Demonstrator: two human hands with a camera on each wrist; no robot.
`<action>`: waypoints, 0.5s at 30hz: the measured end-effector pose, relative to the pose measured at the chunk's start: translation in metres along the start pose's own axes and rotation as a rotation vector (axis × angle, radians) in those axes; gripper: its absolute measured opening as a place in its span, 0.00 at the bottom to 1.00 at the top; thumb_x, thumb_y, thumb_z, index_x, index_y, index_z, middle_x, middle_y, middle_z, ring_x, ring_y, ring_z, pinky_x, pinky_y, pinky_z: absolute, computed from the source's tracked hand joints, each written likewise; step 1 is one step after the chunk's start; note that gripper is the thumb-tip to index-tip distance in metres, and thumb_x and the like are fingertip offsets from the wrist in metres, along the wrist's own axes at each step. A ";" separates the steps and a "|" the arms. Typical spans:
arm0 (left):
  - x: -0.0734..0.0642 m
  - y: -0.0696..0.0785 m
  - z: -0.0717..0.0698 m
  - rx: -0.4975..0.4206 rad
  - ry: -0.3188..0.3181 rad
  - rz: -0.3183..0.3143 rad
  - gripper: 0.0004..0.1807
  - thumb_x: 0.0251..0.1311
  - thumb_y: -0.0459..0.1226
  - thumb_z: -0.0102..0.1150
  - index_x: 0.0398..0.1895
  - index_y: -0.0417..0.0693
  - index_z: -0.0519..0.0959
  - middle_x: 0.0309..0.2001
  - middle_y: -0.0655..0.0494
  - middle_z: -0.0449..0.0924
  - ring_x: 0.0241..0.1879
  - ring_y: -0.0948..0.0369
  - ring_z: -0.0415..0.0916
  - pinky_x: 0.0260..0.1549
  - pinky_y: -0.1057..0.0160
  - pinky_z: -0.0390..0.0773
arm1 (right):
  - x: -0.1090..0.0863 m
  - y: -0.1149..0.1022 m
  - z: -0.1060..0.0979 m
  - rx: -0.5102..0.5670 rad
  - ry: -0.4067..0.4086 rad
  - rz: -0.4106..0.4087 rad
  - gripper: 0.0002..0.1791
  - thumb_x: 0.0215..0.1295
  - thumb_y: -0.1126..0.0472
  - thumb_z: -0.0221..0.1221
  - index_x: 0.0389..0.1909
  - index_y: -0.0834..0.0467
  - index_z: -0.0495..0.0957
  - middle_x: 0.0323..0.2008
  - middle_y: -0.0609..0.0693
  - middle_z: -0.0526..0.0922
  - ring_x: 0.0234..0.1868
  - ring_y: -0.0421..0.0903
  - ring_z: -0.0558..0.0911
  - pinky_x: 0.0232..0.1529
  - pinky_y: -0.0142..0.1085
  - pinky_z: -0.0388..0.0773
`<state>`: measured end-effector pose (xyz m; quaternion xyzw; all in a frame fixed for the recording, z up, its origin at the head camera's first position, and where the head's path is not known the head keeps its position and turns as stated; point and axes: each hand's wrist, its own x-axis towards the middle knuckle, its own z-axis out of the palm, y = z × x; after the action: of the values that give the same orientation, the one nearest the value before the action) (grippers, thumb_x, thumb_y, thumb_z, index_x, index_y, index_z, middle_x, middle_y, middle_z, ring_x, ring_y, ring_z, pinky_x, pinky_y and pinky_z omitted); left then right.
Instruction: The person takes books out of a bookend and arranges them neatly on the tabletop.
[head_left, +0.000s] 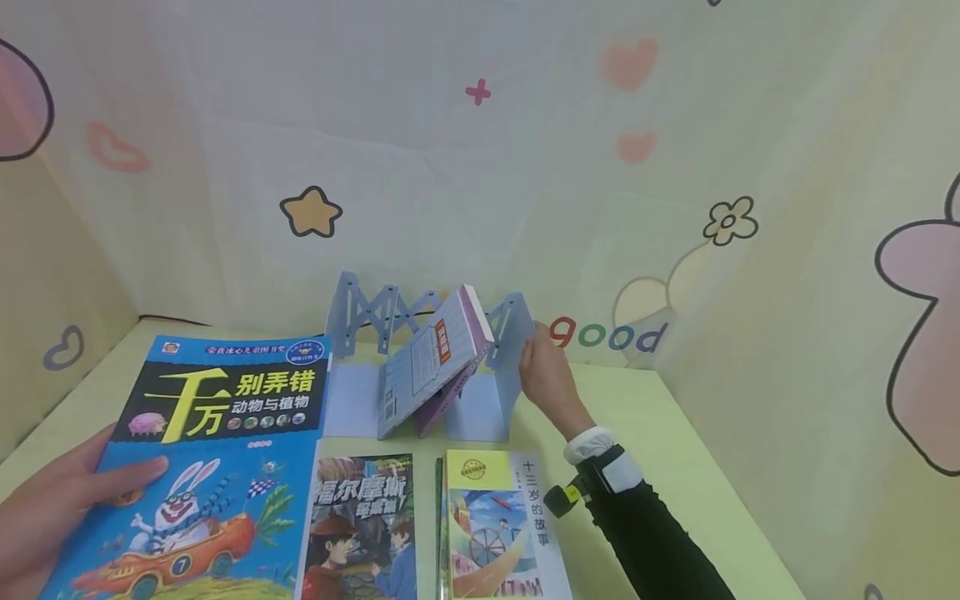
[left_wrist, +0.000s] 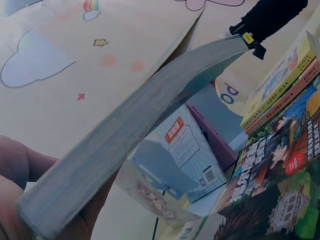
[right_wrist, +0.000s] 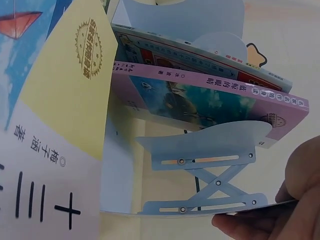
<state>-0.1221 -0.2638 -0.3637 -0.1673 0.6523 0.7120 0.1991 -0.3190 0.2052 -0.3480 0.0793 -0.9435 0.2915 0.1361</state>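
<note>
A thick blue children's book (head_left: 225, 492) with a cartoon rabbit in a carrot car is gripped at its left edge by my left hand (head_left: 75, 508), thumb on the cover. In the left wrist view its page edge (left_wrist: 125, 130) bends slightly. My right hand (head_left: 551, 379) pinches the right end plate (head_left: 512, 354) of a light-blue expandable bookend rack (head_left: 352, 321). Inside the rack, a light-blue-covered book (head_left: 420, 358) and a purple book (right_wrist: 200, 92) lean to the right. The right wrist view shows the rack's crossed struts (right_wrist: 218, 183) between the purple book and that plate.
In front of the rack, a detective comic-style book (head_left: 367, 525) lies at the middle, partly behind the blue book. Right of it lies a stack topped by a yellow-and-white book (head_left: 491, 525). A patterned cloth backdrop (head_left: 450, 183) stands behind the pale table (head_left: 630, 467).
</note>
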 end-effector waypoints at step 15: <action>0.039 -0.049 -0.051 0.202 0.026 -0.133 0.53 0.76 0.47 0.56 0.79 0.35 0.27 0.41 0.48 0.86 0.43 0.42 0.86 0.45 0.45 0.85 | 0.000 -0.004 0.007 -0.090 0.026 0.001 0.22 0.81 0.63 0.45 0.70 0.67 0.63 0.46 0.68 0.85 0.37 0.62 0.87 0.34 0.53 0.85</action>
<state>-0.1324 -0.3087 -0.4297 -0.1984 0.7108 0.6254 0.2535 -0.3195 0.1978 -0.3511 0.0689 -0.9538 0.2501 0.1516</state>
